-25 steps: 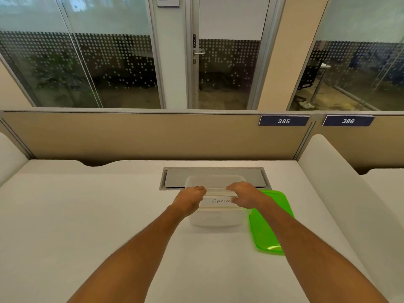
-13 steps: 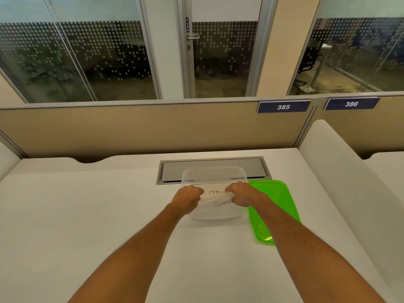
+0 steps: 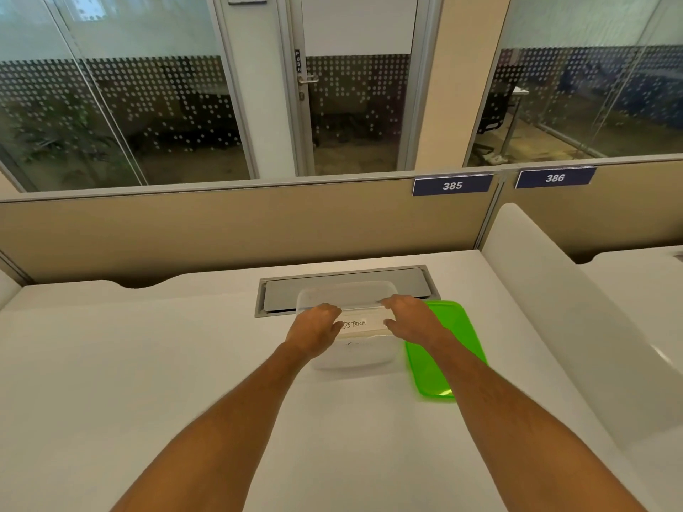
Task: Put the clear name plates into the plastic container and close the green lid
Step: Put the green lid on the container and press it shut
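Both hands over the open plastic container (image 3: 351, 358) on the white desk (image 3: 148, 364), just in front of the grey cable hatch (image 3: 345, 286). Left hand (image 3: 314, 332) curled on the left end of the clear name plate (image 3: 360, 324) marked "OSTRICH"; right hand (image 3: 410, 321) spread at its right end, fingers bent over the top edge, thumb under. Plate held level across the mouth of the container, about at rim height; contact with the rim not possible to tell. A 2nd plate faintly visible lower inside, lettering too blurred to read. Green lid (image 3: 449, 349) flat on the desk, touching or just beside the container's right side, not yet on.

Plate probably light, stiff and smooth acrylic: slippery on bare skin, prone to scratches and to cracks if dropped on an edge. Best gripped at the 2 short ends, as now, clear of the label face. Container thin-walled and likely flexible; apt to slide on the desk under a sideways push. Lid bendy; seating likely a matter of pressing down along the edges and corners.
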